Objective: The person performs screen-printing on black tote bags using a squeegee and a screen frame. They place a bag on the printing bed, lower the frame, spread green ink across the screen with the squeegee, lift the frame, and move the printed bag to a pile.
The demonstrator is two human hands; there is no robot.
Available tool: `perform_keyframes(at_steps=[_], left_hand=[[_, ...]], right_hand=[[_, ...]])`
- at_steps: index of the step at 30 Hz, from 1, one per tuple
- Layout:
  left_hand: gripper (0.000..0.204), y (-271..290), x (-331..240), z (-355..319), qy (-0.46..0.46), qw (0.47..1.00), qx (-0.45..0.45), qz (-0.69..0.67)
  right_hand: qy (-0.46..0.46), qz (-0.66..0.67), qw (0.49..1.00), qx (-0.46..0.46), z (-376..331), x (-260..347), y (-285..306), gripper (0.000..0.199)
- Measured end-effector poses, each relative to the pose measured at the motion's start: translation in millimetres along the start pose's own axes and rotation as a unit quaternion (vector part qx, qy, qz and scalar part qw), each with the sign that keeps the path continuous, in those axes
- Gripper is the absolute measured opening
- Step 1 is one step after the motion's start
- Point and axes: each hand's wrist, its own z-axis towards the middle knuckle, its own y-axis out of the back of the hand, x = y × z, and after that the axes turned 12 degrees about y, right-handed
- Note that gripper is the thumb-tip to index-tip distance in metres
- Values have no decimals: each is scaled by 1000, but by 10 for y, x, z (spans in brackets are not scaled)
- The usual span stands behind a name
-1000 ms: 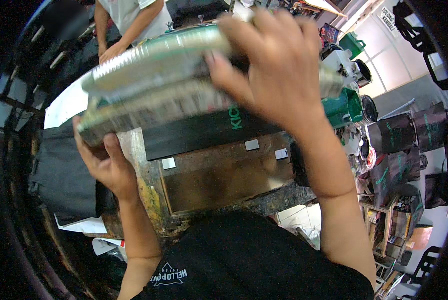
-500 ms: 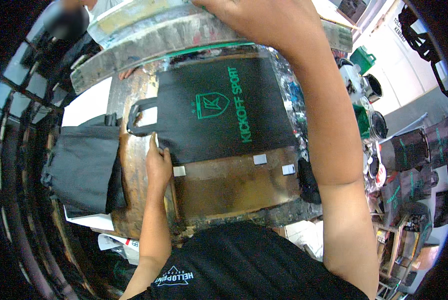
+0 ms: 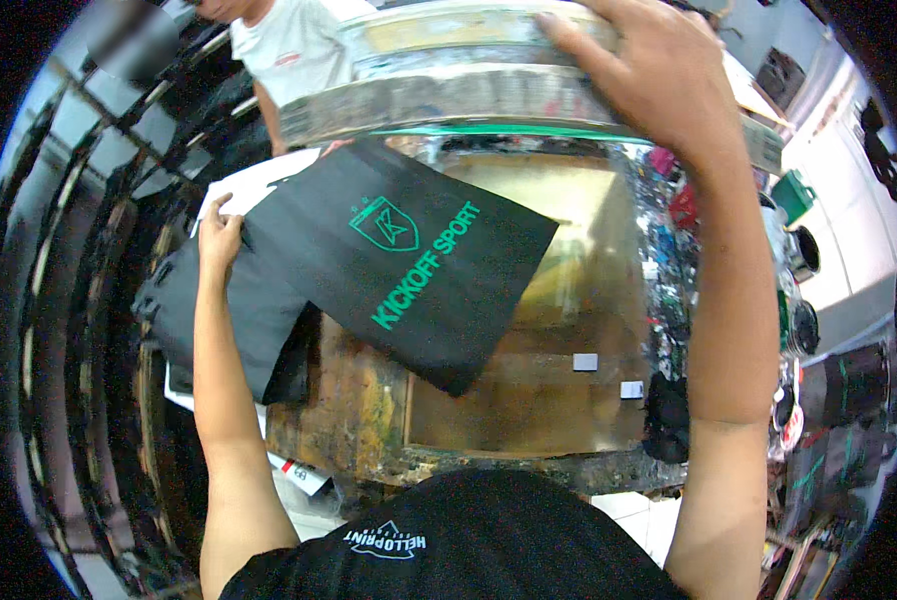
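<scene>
My left hand (image 3: pixel 219 238) grips the left edge of a black fabric bag (image 3: pixel 409 270) with a green printed emblem and lettering. The bag lies tilted, half on the worn brown printing board (image 3: pixel 529 400) and half over a stack of black bags (image 3: pixel 229 320) at the left. My right hand (image 3: pixel 649 70) is raised at the top and presses on the lifted screen frame (image 3: pixel 449 90), holding it up above the board.
A person in a white shirt (image 3: pixel 289 50) stands at the far side. Ink-stained clutter and pots (image 3: pixel 799 330) crowd the right side. Two small white tabs (image 3: pixel 609 375) sit on the board. Metal rack bars (image 3: pixel 79 200) curve along the left.
The screen frame has been raised higher and further back. My left hand has dragged the printed bag off the board to the left, turning it askew.
</scene>
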Motion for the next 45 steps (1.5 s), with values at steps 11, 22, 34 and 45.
perform_keyframes(at_steps=[11, 22, 34, 45], left_hand=[[42, 254, 1430, -6, -153, 885, -371, 237], [20, 276, 592, -2045, -253, 953, -121, 111], [49, 5, 844, -1702, -16, 946, 34, 321], [23, 390, 565, -1305, -173, 926, -29, 334]], right_hand=[[86, -70, 980, -162, -120, -219, -367, 52], [72, -50, 982, -170, -129, -199, -353, 53], [80, -71, 983, -151, -186, -155, -334, 54], [93, -66, 981, -155, -205, -156, -333, 55]])
